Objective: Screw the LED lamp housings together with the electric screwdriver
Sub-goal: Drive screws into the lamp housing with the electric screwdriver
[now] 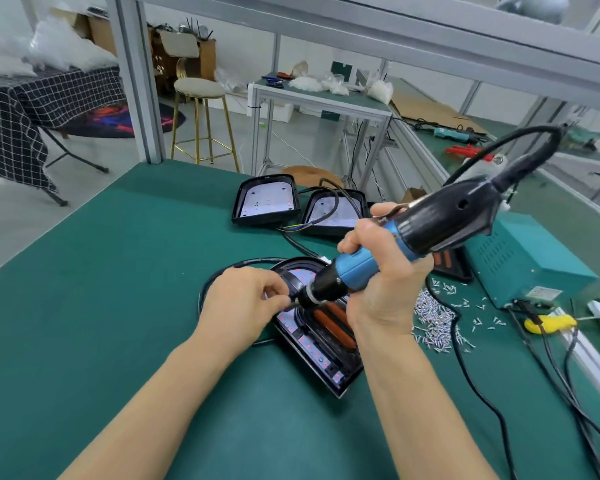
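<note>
- The electric screwdriver (388, 251) is gripped in the closed right hand (378, 271); its long axis is tilted, with the bit pointed down-left and the cord end raised up-right.
- The bit tip is pinched by the left hand (243, 303) fingertips (279, 299).
- The lamp housing (319, 334) is laid flat on the green table (118, 271) under both hands, its narrow end pointed away.
- A pile of screws (433, 320) is seen just right of it.

Both forearms are bare, no sleeves or gloves.
</note>
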### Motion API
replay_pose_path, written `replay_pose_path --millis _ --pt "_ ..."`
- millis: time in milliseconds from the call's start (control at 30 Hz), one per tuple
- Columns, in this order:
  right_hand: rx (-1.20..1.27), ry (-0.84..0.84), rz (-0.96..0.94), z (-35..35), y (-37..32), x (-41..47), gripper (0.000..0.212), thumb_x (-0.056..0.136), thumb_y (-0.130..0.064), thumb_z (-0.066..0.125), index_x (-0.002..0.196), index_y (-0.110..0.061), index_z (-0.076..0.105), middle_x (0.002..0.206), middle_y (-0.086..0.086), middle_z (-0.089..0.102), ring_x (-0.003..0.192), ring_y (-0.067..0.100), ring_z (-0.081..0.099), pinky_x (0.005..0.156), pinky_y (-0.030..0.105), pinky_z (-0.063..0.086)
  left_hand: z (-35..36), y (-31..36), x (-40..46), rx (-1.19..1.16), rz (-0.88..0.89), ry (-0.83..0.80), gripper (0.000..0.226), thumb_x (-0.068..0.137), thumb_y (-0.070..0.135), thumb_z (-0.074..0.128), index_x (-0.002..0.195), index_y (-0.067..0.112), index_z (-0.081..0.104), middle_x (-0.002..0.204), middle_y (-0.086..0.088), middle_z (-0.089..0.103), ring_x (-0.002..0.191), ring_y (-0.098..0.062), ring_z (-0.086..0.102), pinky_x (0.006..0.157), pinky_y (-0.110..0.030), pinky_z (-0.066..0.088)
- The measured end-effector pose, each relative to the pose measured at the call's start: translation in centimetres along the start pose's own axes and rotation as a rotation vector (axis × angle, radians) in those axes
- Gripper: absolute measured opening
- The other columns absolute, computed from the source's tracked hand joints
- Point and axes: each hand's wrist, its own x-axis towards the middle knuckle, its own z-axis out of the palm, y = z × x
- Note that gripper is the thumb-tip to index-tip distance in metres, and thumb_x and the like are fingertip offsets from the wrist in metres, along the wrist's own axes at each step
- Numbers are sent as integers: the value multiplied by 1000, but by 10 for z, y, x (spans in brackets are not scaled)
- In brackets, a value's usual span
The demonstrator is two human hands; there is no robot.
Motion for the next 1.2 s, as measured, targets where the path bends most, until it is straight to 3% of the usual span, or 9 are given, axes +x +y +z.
replay_pose_path --millis 167,333,633,767,1033,1200 --pt "-9 -9 17 3 6 1 28 65 3 60 67 -25 64 69 2 55 46 19 48 52 26 43 2 -3 3 87 -5 -14 2 80 26 72 78 25 72 65 8 58 68 -18 54 68 -28 46" --pt "-12 -31 11 4 8 3 31 66 3 60 65 -28 65 69 -6 59 47 17 48 54 26 43 5 -4 4 213 9 3 6 83 27 69 87 26 73 75 5 65 79 -22 60 70 -29 45" --pt "6 6 67 4 7 2 24 64 2 62 69 -21 63 69 14 50 48 21 47 53 24 44 5 0 13 507 5 -37 10 85 24 60 89 27 69 92 3 70 90 -25 62 71 -28 45" --pt "16 13 69 1 1 4 26 65 0 63 68 -26 64 63 6 51 49 19 47 52 24 43 6 5 18 568 -6 -93 13 83 22 59 88 30 69 97 3 70 95 -25 62 72 -28 45" --pt "-1 25 45 -14 -37 15 26 65 -2 63 62 -27 66 54 -4 53 48 18 46 55 27 42 5 9 20 574 12 -130 9 85 25 59 78 28 63 86 6 68 87 -20 62 68 -26 45" --pt "-37 53 75 -50 -83 35 20 63 0 63 64 -19 62 51 2 48 43 17 45 48 22 40 5 20 15 503 82 1 10 90 26 55 82 23 61 78 7 58 79 -18 50 66 -31 39"
